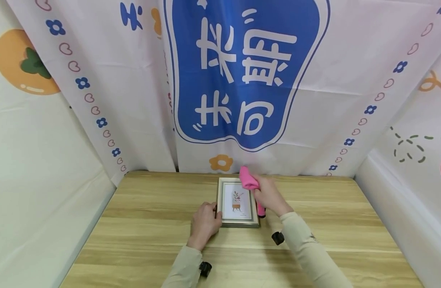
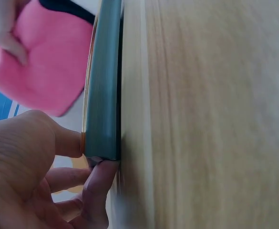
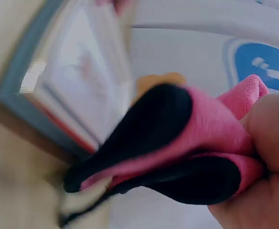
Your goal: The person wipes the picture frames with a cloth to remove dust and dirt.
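A picture frame (image 1: 238, 223) with a pale border lies face up near the table's back edge, showing a small plant drawing. My left hand (image 1: 204, 224) grips its left side; in the left wrist view the thumb is on the front and a finger is at the corner of the frame's grey-green side (image 2: 103, 86). In my right hand (image 1: 272, 196) is a bunched pink cloth (image 1: 247, 180) with black edging. The hand is over the frame's right side, and part of the cloth hangs beside that edge. The right wrist view shows the cloth (image 3: 215, 126) folded in the fingers, the frame blurred behind.
The wooden table (image 1: 152, 208) runs back to a white printed curtain (image 1: 314, 120) with a blue panel. White patterned fabric walls stand at both sides. A black wrist camera (image 1: 206, 269) sits by each sleeve cuff.
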`<state>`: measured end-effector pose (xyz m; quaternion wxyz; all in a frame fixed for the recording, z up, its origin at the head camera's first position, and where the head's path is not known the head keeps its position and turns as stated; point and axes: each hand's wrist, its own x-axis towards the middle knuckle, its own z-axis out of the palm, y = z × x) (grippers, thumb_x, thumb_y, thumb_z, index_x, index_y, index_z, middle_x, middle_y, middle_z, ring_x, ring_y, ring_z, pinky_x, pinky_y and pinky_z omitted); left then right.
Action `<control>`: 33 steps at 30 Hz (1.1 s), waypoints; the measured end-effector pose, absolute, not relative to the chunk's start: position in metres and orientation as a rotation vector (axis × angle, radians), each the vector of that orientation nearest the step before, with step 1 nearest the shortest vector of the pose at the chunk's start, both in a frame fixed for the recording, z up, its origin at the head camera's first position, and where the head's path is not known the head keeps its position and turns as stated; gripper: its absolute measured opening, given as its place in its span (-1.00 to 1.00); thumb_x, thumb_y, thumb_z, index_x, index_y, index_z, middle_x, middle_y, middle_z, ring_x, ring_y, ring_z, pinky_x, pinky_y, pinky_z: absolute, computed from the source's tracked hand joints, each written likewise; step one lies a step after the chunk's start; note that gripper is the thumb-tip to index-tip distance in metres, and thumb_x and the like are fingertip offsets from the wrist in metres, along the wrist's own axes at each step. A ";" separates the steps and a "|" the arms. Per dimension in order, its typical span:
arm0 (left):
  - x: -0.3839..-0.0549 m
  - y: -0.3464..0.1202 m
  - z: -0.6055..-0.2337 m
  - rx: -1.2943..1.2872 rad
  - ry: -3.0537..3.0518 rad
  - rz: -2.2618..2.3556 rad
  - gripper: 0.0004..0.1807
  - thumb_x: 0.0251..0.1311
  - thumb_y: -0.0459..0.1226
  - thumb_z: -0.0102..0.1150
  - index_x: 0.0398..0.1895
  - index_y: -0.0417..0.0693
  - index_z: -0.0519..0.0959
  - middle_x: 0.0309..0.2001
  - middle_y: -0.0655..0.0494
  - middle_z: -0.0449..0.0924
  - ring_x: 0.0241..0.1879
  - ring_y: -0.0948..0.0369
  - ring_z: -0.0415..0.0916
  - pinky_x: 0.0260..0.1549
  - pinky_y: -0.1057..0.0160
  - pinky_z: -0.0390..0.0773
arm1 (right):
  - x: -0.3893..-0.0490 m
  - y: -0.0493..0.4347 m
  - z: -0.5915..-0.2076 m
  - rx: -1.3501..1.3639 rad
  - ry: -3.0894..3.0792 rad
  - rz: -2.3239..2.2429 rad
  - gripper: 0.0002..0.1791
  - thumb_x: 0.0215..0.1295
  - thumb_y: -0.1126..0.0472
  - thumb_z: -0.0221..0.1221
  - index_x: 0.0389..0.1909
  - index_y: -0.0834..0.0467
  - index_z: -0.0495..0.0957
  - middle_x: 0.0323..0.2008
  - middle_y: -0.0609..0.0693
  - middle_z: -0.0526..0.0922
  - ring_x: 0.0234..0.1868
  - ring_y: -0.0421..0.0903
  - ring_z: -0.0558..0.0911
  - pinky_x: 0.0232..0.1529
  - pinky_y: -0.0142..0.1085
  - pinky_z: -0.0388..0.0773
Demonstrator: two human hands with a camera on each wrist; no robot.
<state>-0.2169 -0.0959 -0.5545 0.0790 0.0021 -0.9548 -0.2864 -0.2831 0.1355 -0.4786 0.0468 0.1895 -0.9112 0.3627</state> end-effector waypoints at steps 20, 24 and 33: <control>-0.215 -0.095 -0.554 -0.047 -2.849 -0.811 -0.66 0.30 -0.21 0.39 0.07 -0.20 0.76 -0.12 -0.09 0.69 -0.22 -0.02 0.68 -0.21 -0.11 0.70 | -0.263 0.086 -0.531 0.684 -2.832 0.931 -0.82 0.24 0.49 0.15 -0.30 0.14 0.52 -0.49 -0.02 0.56 -0.47 -0.16 0.49 -0.42 -0.15 0.52; -0.217 -0.096 -0.552 -0.061 -2.851 -0.780 -0.67 0.30 -0.21 0.39 0.05 -0.18 0.76 -0.14 -0.09 0.68 -0.28 0.02 0.65 -0.29 -0.07 0.70 | -0.263 0.079 -0.532 0.667 -2.839 0.971 -0.76 0.24 0.49 0.13 -0.15 0.19 0.61 -0.42 0.03 0.64 -0.45 -0.16 0.49 -0.38 -0.18 0.52; -0.219 -0.097 -0.554 -0.037 -2.816 -0.789 -0.80 0.37 -0.20 0.32 -0.20 -0.17 0.76 -0.21 -0.05 0.68 -0.33 0.00 0.66 -0.35 -0.09 0.68 | -0.261 0.055 -0.533 0.656 -2.848 1.087 -0.73 0.28 0.49 0.11 -0.07 0.22 0.64 -0.46 0.06 0.61 -0.55 -0.13 0.49 -0.51 -0.29 0.48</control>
